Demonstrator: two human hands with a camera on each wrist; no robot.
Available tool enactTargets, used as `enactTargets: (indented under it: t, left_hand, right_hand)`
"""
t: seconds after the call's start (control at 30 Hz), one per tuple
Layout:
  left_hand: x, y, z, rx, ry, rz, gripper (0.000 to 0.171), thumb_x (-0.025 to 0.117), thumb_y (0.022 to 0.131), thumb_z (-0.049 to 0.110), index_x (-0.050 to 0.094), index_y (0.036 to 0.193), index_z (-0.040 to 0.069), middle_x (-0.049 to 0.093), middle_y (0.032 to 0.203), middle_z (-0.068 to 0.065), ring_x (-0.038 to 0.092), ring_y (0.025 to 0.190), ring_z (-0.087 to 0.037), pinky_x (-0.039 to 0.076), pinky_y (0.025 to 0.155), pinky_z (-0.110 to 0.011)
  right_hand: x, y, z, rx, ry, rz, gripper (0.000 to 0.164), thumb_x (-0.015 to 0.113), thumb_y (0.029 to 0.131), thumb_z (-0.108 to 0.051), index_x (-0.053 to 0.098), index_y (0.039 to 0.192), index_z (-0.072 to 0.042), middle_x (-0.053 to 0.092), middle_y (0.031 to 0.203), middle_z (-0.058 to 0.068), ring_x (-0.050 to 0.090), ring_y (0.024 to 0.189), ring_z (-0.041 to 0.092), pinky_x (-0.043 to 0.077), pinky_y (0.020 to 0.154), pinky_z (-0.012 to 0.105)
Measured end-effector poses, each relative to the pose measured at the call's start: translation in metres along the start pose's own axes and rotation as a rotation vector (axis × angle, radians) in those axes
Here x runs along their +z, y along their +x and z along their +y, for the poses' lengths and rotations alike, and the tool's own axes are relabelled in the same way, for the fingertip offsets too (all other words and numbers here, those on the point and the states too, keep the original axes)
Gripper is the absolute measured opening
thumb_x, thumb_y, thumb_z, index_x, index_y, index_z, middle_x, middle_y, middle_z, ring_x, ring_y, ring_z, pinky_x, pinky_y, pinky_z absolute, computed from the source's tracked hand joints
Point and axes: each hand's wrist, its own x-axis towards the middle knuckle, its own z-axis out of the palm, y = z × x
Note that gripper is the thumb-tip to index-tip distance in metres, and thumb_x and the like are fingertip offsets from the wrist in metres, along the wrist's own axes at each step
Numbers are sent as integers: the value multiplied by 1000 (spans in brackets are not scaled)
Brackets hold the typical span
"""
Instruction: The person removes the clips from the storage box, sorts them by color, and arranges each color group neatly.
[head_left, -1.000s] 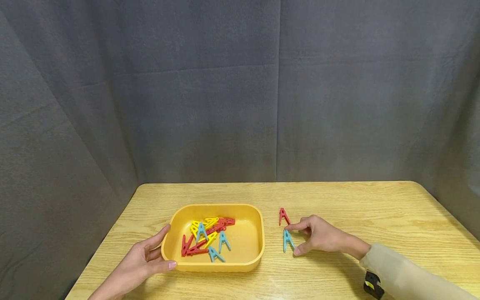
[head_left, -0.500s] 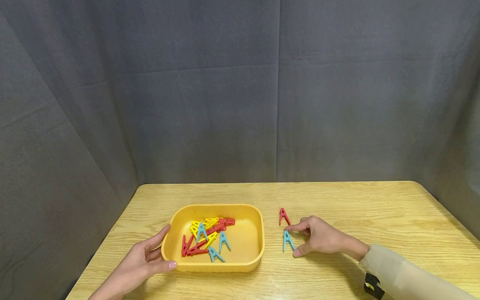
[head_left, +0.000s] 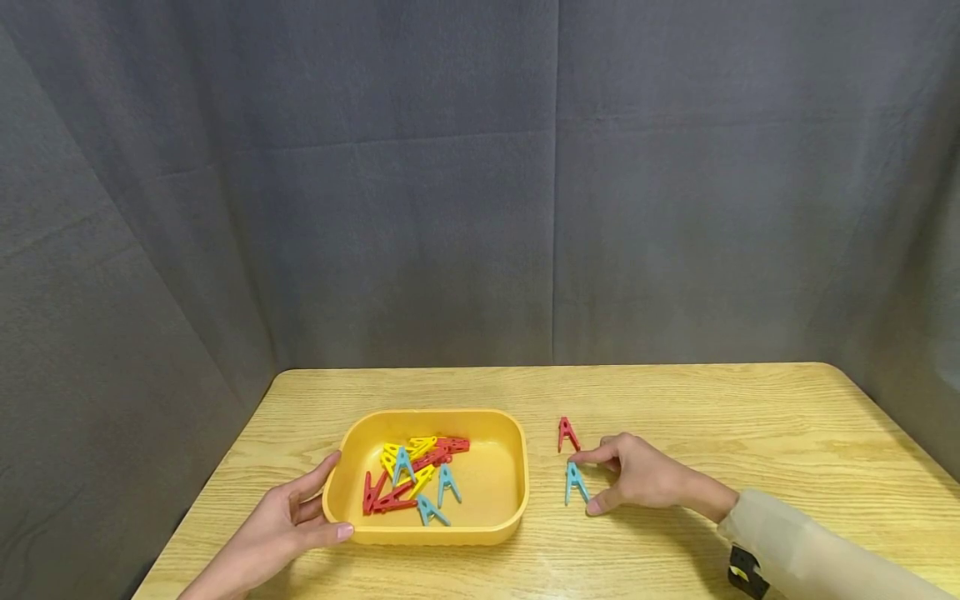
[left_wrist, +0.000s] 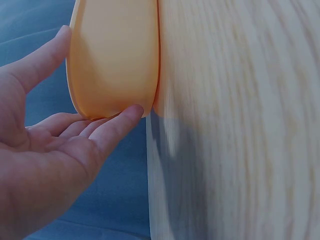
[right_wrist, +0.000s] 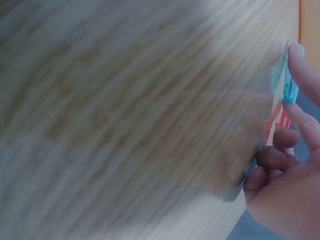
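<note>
A yellow plastic tub (head_left: 517,467) stands on the table, holding red, yellow and blue plastic clothespins. At its left end my left hand (head_left: 273,525) touches the outer wall with spread thumb and fingers; in the left wrist view the fingertips of the same hand (left_wrist: 65,145) lie against the tub wall (left_wrist: 115,60). To the right of the tub, my right hand (head_left: 645,475) pinches a blue clothespin (head_left: 574,478) end to end between index finger and thumb, low at the table. The right wrist view has that blue clothespin (right_wrist: 290,90) between the two fingertips. Just behind it lies a red clothespin (head_left: 567,433).
The wooden table (head_left: 712,392) extends to the right and behind the tub, with rounded far corners. Grey cloth (head_left: 420,208) hangs behind and at both sides. A black strap device (head_left: 746,571) sits by the right sleeve (head_left: 795,533).
</note>
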Motion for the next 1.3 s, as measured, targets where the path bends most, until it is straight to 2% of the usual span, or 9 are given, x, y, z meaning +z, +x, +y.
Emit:
enactTargets:
  t: [0.2, 0.37, 0.53, 0.67, 0.77, 0.97, 1.13, 1.3]
  left_hand:
    - [0, 0, 0, 7, 5, 5, 101, 80, 93, 4, 11, 165, -8, 13, 167, -31, 40, 144, -46, 56, 99, -33]
    - [0, 0, 1, -16, 26, 22, 101, 82, 93, 6, 13, 165, -8, 14, 168, -31, 41, 144, -46, 56, 98, -34]
    - [0, 0, 2, -16, 27, 26, 100, 81, 93, 6, 13, 165, -8, 15, 168, -31, 41, 144, -46, 56, 98, -34]
    - [0, -1, 2, 0, 21, 22, 99, 81, 93, 5, 13, 165, -8, 16, 167, -31, 41, 144, -47, 56, 98, -34]
    - [1, -1, 2, -3, 23, 23, 100, 81, 93, 5, 14, 165, -7, 17, 167, -31, 42, 143, -47, 57, 98, -34]
    - [1, -1, 2, -28, 45, 35, 99, 82, 94, 9, 15, 166, -5, 18, 168, -29, 43, 144, -45, 57, 97, -33]
    - [0, -1, 1, -10, 57, 31, 96, 80, 96, 9, 15, 165, -6, 16, 168, -30, 43, 143, -46, 58, 96, -34]
    - [1, -1, 0, 2, 41, 18, 96, 79, 96, 8, 14, 165, -7, 17, 167, -31, 44, 142, -46, 58, 95, -35]
  right_hand:
    - [-1, 0, 0, 1, 7, -7, 65, 95, 78, -14, 69, 134, 6, 29, 74, -3, 32, 68, 15, 26, 61, 27]
    - [-5, -1, -4, -24, 1, -7, 67, 96, 77, -15, 68, 134, 8, 28, 74, -4, 31, 68, 14, 25, 61, 26]
    - [-15, 1, -20, -72, -76, 9, 67, 97, 76, -20, 71, 131, 6, 28, 74, -5, 30, 68, 11, 24, 61, 27]
    - [-21, 7, -40, -139, -124, 0, 60, 97, 76, -19, 75, 128, 3, 27, 75, -7, 30, 69, 9, 23, 61, 27]
    - [-24, 15, -59, -173, -145, -24, 57, 97, 76, -19, 76, 125, 1, 29, 75, -8, 31, 71, 9, 24, 62, 27]
    - [-22, 39, -92, -181, -214, -91, 58, 97, 76, -22, 77, 126, 0, 43, 74, -4, 39, 70, 10, 32, 62, 24]
    - [-8, 64, -108, -201, -275, -147, 56, 97, 77, -22, 77, 125, -2, 46, 74, -1, 40, 71, 9, 32, 63, 24]
    - [9, 85, -113, -210, -290, -207, 57, 98, 77, -23, 77, 126, -4, 42, 71, -4, 37, 69, 8, 31, 64, 24]
